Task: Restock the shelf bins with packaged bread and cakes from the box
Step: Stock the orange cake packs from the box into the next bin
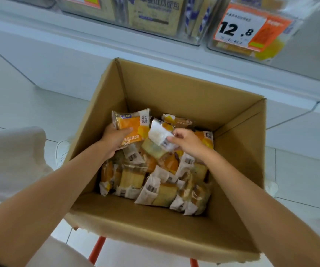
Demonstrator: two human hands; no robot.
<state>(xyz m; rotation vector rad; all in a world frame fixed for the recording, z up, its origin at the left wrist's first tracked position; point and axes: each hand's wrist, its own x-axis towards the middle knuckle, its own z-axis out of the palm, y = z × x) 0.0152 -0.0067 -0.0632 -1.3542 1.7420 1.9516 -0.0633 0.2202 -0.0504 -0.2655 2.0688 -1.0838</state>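
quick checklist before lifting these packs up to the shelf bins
1. Left hand grips the orange bread pack: ok.
2. Right hand only pinches the white-backed pack at its edge: not ok, may slip.
3. Both packs raised off the pile in the box: ok.
4. Room in the shelf bin above: cannot tell.
5. Packs match that bin's product: cannot tell.

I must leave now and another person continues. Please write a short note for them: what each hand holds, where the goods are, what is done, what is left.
Left hand: holds an orange pack, face up, above the pile.
Right hand: pinches a second pack by its white end.
Box: open, bottom still covered with packs.
Bins: on the shelf above the box, with stock behind the price tag.
Left: bin both packs, then empty the box.
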